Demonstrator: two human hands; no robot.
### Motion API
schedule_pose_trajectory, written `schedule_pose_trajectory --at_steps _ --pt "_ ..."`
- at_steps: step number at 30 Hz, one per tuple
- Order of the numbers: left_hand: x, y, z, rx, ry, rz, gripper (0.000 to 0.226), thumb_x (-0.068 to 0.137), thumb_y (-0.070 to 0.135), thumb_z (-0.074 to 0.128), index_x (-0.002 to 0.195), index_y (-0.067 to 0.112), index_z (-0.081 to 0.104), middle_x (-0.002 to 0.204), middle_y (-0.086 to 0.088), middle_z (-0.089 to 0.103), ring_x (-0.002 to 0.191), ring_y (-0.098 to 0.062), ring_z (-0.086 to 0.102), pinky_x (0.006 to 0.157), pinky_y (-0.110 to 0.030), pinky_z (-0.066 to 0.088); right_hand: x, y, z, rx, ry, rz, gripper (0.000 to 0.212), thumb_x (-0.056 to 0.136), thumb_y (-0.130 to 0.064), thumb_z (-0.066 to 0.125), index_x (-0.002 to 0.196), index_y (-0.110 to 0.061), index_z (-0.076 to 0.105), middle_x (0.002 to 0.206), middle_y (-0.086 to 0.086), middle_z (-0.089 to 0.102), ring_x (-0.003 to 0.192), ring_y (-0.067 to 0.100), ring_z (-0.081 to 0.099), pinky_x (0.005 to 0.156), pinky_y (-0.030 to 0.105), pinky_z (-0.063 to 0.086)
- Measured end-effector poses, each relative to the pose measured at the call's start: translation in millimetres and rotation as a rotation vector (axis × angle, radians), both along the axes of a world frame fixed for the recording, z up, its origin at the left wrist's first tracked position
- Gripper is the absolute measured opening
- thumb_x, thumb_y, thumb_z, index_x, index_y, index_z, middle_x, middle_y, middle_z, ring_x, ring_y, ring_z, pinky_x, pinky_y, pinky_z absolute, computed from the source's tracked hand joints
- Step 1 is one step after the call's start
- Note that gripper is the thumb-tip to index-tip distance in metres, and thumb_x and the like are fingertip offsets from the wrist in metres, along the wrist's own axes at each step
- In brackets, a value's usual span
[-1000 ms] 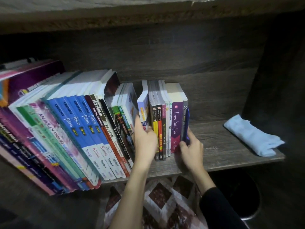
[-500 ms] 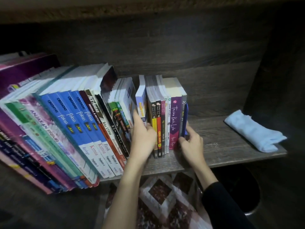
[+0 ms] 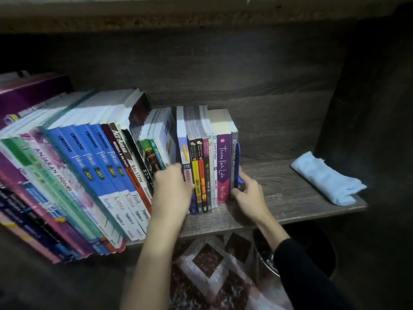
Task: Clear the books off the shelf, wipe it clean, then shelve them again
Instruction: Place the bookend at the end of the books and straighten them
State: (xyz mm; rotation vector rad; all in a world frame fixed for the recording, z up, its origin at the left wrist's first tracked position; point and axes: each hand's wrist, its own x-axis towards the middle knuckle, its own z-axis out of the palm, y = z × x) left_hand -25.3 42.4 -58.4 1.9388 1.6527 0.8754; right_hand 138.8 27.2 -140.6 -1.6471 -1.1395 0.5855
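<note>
A row of books fills the wooden shelf (image 3: 279,211). Tall textbooks with blue spines (image 3: 98,166) lean to the left. A small upright group of paperbacks (image 3: 207,166) stands in the middle, ending in a purple-spined book (image 3: 224,166) and a thin dark one with a blue edge (image 3: 234,162). My left hand (image 3: 173,189) presses against the left side of this group, fingers wrapped over the leftmost spines. My right hand (image 3: 248,193) presses its right end at the base. Both hands squeeze the group between them.
A folded light blue cloth (image 3: 326,177) lies on the shelf's right end, near the dark side panel (image 3: 375,108). Bare shelf lies between the books and the cloth. Below the shelf edge are a patterned rug (image 3: 207,265) and a dark round bin (image 3: 312,249).
The view has shifted slightly. My left hand has slid a little rightward onto the paperback group; my right hand stays at its right end.
</note>
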Motion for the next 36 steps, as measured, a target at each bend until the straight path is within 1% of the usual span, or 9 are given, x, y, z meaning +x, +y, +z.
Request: schedule_pose_trajectory --at_steps 3,6,8,11,14,19,24,30,36 --pt "-2.7 -7.0 -10.7 0.114 -0.181 0.110 0.011 0.087 0.001 0.062 0.095 0.005 0.066 0.077 -0.002 0.069 0.073 -0.009 0.068 0.071 -0.021 0.055 -1.9 -3.4 0.4 -0.049 -0.061 0.014 0.072 0.083 0.003 0.051 0.145 -0.032 0.039 0.115 0.010 0.069 0.099 0.033 0.065 0.092 0.046 0.050" --pt "0.1 -13.2 -25.9 0.181 -0.229 0.155 0.004 0.089 0.006 0.062 0.089 0.010 0.062 0.083 0.000 0.070 0.079 -0.006 0.067 0.069 -0.016 0.053 -8.3 -5.6 -5.6 -0.106 -0.081 0.014 0.075 0.088 -0.003 0.046 0.147 -0.043 0.026 0.110 0.014 0.068 0.103 0.035 0.062 0.094 0.050 0.048" --pt "1.7 -11.4 -36.5 0.248 -0.233 0.155 0.004 0.089 0.006 0.060 0.089 0.010 0.060 0.090 -0.003 0.069 0.082 -0.011 0.068 0.073 -0.028 0.057 -13.2 -7.6 -9.6 -0.135 -0.107 -0.009 0.074 0.089 -0.007 0.043 0.148 -0.046 0.021 0.109 0.016 0.067 0.104 0.036 0.061 0.096 0.051 0.046" --pt "0.3 -7.4 -48.6 0.288 -0.206 0.155 0.005 0.088 0.007 0.060 0.089 0.011 0.057 0.093 -0.004 0.067 0.084 -0.015 0.068 0.072 -0.037 0.058 -19.4 -12.1 -11.0 -0.161 -0.138 -0.031 0.072 0.093 0.001 0.041 0.152 -0.031 0.017 0.112 0.014 0.066 0.104 0.032 0.060 0.093 0.035 0.044" --pt "-2.8 -10.1 -57.5 0.249 -0.088 0.126 0.006 0.089 0.009 0.060 0.090 0.013 0.056 0.092 -0.002 0.065 0.082 -0.013 0.066 0.070 -0.035 0.057 -22.2 -15.3 -11.5 -0.144 -0.124 -0.041 0.071 0.094 0.003 0.041 0.153 -0.026 0.014 0.114 0.013 0.064 0.104 0.029 0.060 0.091 0.034 0.046" --pt "-5.1 -8.5 -68.1 0.110 0.061 0.130 0.006 0.091 0.009 0.057 0.092 0.015 0.057 0.087 -0.001 0.070 0.085 -0.016 0.068 0.069 -0.037 0.057 -29.4 -10.6 -16.9 -0.131 -0.297 -0.198 0.053 0.089 0.001 0.047 0.141 -0.007 0.039 0.124 0.014 0.053 0.116 0.028 0.048 0.099 0.037 0.040" --pt "1.7 -13.2 -72.1 0.135 0.134 0.125 0.018 0.090 0.004 0.054 0.106 0.012 0.051 0.105 -0.004 0.063 0.094 -0.020 0.066 0.077 -0.041 0.054 -31.5 -8.8 -16.6 -0.099 -0.250 -0.292 0.045 0.084 0.007 0.053 0.127 -0.002 0.057 0.114 0.019 0.064 0.105 0.033 0.059 0.094 0.040 0.047" --pt "4.2 -15.6 -75.4 0.149 0.063 0.118 0.018 0.089 0.001 0.054 0.104 0.010 0.054 0.107 -0.004 0.057 0.092 -0.021 0.064 0.079 -0.037 0.053 -29.0 -10.3 -17.2 -0.064 -0.244 -0.298 0.044 0.085 0.006 0.055 0.128 -0.002 0.058 0.119 0.019 0.064 0.107 0.031 0.060 0.097 0.036 0.044" --pt "-5.5 -16.2 -69.0 0.122 0.092 0.061 0.016 0.086 0.030 0.063 0.095 0.017 0.060 0.087 0.002 0.066 0.078 -0.014 0.063 0.072 -0.027 0.053 -26.1 -23.1 -9.9 0.050 -0.269 -0.290 0.057 0.082 -0.005 0.062 0.135 -0.003 0.041 0.127 0.013 0.047 0.119 0.026 0.046 0.097 0.036 0.038"
